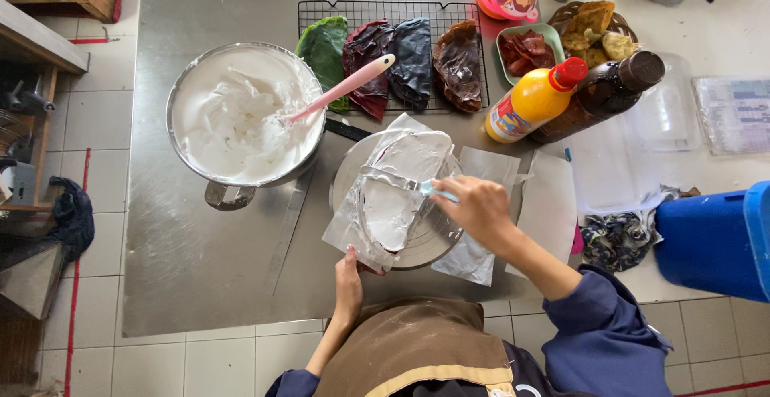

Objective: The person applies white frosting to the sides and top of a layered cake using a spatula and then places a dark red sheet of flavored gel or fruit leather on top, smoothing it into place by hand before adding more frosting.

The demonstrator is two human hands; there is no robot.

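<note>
Here, spreading white cream over a sheet of foil (383,204) resting on a round turntable (437,241) on the steel desk (208,269). Right hand (479,207) closed in a grip around a light-blue-handled spatula (437,192), blade lying on the cream; left hand (348,278) pinching the foil's near corner. Probably best keeping the blade low and flat, pulling evenly, holding the foil taut. Cream bowl (241,116) with pink spatula (345,87) standing just beside.
</note>
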